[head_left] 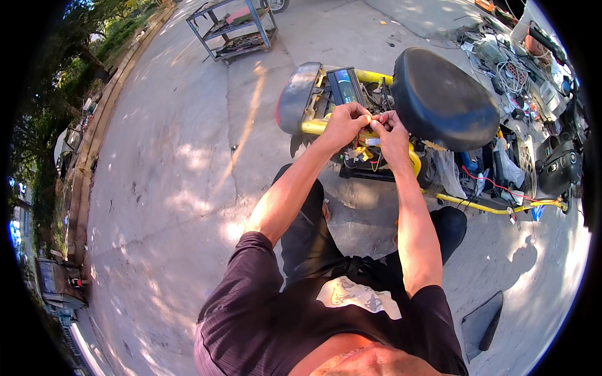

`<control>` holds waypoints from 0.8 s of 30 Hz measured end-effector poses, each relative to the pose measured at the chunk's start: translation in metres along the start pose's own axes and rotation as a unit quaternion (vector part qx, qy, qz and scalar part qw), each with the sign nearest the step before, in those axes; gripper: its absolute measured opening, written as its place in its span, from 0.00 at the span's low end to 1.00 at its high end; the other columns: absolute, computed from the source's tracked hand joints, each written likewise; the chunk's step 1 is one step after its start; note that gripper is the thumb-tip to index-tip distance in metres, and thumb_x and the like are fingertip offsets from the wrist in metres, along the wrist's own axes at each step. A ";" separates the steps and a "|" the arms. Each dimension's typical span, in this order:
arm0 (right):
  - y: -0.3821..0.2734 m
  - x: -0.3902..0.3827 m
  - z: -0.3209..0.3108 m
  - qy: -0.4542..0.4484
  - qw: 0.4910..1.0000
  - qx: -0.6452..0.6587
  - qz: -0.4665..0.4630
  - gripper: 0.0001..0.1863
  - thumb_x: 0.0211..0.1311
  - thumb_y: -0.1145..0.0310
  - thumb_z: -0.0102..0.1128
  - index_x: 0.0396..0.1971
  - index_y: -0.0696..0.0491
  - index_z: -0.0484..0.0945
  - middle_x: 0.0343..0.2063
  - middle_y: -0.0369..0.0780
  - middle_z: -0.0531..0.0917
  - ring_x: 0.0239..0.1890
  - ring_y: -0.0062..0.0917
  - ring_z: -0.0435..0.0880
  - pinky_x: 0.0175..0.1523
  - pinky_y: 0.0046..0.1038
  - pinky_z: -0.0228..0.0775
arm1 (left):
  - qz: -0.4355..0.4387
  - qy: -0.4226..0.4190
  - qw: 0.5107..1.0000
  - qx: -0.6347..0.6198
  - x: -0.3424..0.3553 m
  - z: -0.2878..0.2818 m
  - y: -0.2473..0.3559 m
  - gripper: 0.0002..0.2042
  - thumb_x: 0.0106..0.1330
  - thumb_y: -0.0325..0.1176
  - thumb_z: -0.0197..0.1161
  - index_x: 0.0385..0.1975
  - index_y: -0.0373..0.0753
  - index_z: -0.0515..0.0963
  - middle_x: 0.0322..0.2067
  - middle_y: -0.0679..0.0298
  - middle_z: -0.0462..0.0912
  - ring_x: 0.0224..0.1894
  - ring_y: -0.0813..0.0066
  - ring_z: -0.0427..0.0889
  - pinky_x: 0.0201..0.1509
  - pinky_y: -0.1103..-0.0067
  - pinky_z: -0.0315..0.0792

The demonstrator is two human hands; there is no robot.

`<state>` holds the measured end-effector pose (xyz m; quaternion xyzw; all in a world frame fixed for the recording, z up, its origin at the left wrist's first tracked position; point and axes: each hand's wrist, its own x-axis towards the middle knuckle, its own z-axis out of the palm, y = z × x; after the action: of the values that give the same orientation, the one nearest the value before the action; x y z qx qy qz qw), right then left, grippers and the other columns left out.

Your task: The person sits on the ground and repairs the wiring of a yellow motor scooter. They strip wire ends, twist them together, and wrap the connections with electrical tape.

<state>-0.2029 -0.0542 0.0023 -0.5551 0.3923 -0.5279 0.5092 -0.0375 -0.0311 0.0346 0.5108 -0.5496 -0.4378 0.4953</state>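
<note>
My left hand [346, 125] and my right hand [392, 133] meet over a yellow tubular vehicle frame [313, 126], both with fingertips pinched round a small red piece [380, 119], perhaps a connector; its shape is hard to make out. Wires and small white and yellow connectors [372, 142] hang just below my fingers. Behind my left hand is a dark rectangular box [345, 86] with a bluish label. A black padded seat [442, 97] sits to the right, and a dark rounded piece with red edge [291, 99] is at the frame's left end.
A metal trolley [268, 39] with items stands at the back. Electrical parts, bags and cables [511, 75] crowd the right side, beside a yellow tube [483, 203]. A dark mat [483, 323] lies at lower right. A curb [103, 138] and greenery run along the left.
</note>
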 end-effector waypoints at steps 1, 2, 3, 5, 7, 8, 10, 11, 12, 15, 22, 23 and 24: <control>0.003 0.001 -0.001 0.003 1.000 -0.001 -0.008 0.10 0.67 0.80 0.71 0.38 0.55 0.76 0.32 0.29 0.80 0.31 0.08 0.70 0.38 0.16 0.67 | 0.021 -0.001 0.999 0.045 0.001 -0.002 -0.003 0.06 0.75 0.29 0.67 0.39 0.32 0.84 0.38 0.61 0.91 0.35 0.77 0.87 0.39 0.77 0.80; 0.004 0.000 0.001 0.007 1.000 -0.001 -0.014 0.10 0.66 0.81 0.71 0.38 0.55 0.76 0.33 0.29 0.81 0.31 0.08 0.71 0.38 0.16 0.68 | 0.040 0.003 0.997 0.072 0.001 -0.005 -0.005 0.06 0.74 0.29 0.67 0.38 0.32 0.84 0.37 0.61 0.91 0.35 0.76 0.87 0.40 0.78 0.79; 0.001 -0.001 0.002 0.000 1.000 -0.007 -0.021 0.11 0.66 0.81 0.71 0.38 0.55 0.76 0.34 0.31 0.82 0.32 0.09 0.73 0.40 0.17 0.69 | 0.060 0.008 0.993 0.099 0.002 -0.007 -0.008 0.06 0.74 0.28 0.68 0.38 0.32 0.84 0.37 0.60 0.91 0.35 0.75 0.88 0.40 0.78 0.79; 0.008 0.004 0.001 -0.002 1.000 0.004 -0.019 0.11 0.66 0.82 0.70 0.38 0.55 0.75 0.34 0.31 0.83 0.33 0.09 0.74 0.41 0.17 0.70 | 0.100 0.016 0.981 0.168 0.001 -0.008 -0.003 0.04 0.72 0.28 0.68 0.38 0.33 0.84 0.35 0.61 0.90 0.35 0.72 0.87 0.41 0.77 0.79; 0.014 0.006 -0.003 -0.003 1.000 0.018 -0.013 0.12 0.66 0.82 0.70 0.38 0.55 0.74 0.34 0.32 0.82 0.34 0.10 0.75 0.42 0.17 0.70 | 0.139 0.027 0.958 0.251 -0.008 -0.004 0.014 0.03 0.68 0.26 0.69 0.37 0.36 0.83 0.34 0.63 0.87 0.37 0.70 0.86 0.42 0.76 0.80; 0.013 0.005 -0.003 -0.006 1.000 0.028 -0.010 0.12 0.66 0.82 0.70 0.37 0.55 0.74 0.34 0.32 0.82 0.34 0.10 0.75 0.43 0.17 0.71 | 0.241 0.027 0.903 0.354 -0.008 -0.007 0.015 0.04 0.66 0.27 0.69 0.36 0.38 0.82 0.34 0.64 0.85 0.38 0.69 0.85 0.42 0.74 0.80; 0.009 0.006 -0.002 -0.011 0.999 0.039 -0.006 0.12 0.66 0.82 0.70 0.37 0.54 0.73 0.34 0.32 0.82 0.35 0.10 0.76 0.43 0.17 0.71 | 0.427 0.025 0.732 0.530 -0.005 -0.014 0.019 0.06 0.62 0.29 0.70 0.36 0.41 0.80 0.34 0.67 0.80 0.40 0.68 0.82 0.42 0.72 0.80; 0.006 0.006 -0.003 -0.010 0.999 0.041 0.001 0.12 0.66 0.82 0.70 0.37 0.54 0.73 0.34 0.32 0.82 0.35 0.10 0.76 0.43 0.17 0.72 | 0.506 0.002 0.671 0.542 0.001 -0.019 0.019 0.08 0.57 0.33 0.67 0.35 0.45 0.77 0.36 0.70 0.76 0.43 0.69 0.79 0.43 0.71 0.80; 0.004 0.001 -0.006 -0.003 0.999 0.040 0.013 0.12 0.66 0.82 0.70 0.37 0.54 0.73 0.34 0.32 0.82 0.35 0.11 0.77 0.43 0.18 0.72 | 0.524 -0.025 0.635 0.567 -0.003 -0.019 0.028 0.09 0.57 0.35 0.66 0.36 0.46 0.77 0.37 0.71 0.77 0.44 0.71 0.79 0.45 0.73 0.79; 0.011 0.004 -0.006 -0.003 1.000 0.029 0.008 0.13 0.64 0.81 0.72 0.36 0.55 0.73 0.34 0.33 0.84 0.36 0.14 0.81 0.45 0.21 0.76 | 0.517 -0.051 0.642 0.564 0.004 -0.035 0.027 0.09 0.59 0.33 0.66 0.40 0.44 0.81 0.38 0.69 0.79 0.43 0.69 0.81 0.46 0.74 0.79; 0.014 0.001 0.000 0.014 0.999 0.036 -0.007 0.13 0.66 0.81 0.73 0.38 0.54 0.75 0.36 0.34 0.86 0.37 0.11 0.82 0.45 0.17 0.76 | -0.100 -0.061 0.989 0.095 0.001 -0.038 0.022 0.17 0.80 0.44 0.66 0.41 0.32 0.87 0.33 0.64 0.88 0.30 0.77 0.81 0.34 0.78 0.77; 0.012 0.001 -0.001 0.018 0.999 0.033 -0.011 0.13 0.65 0.82 0.73 0.37 0.55 0.74 0.35 0.34 0.85 0.37 0.12 0.82 0.45 0.18 0.76 | -0.101 -0.058 0.988 0.102 -0.002 -0.031 0.028 0.20 0.79 0.46 0.68 0.38 0.31 0.87 0.29 0.66 0.85 0.28 0.82 0.78 0.29 0.79 0.73; 0.011 0.001 -0.001 0.022 0.999 0.029 -0.016 0.14 0.63 0.83 0.73 0.37 0.55 0.74 0.34 0.34 0.85 0.38 0.14 0.83 0.45 0.20 0.77 | -0.093 -0.057 0.988 0.113 -0.002 -0.026 0.030 0.19 0.78 0.46 0.69 0.38 0.31 0.87 0.28 0.66 0.84 0.26 0.82 0.77 0.29 0.79 0.72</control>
<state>-0.2032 -0.0570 -0.0081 -0.5347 0.3792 -0.5589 0.5079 -0.0153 -0.0256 0.0671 0.5868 -0.5729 -0.4451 0.3597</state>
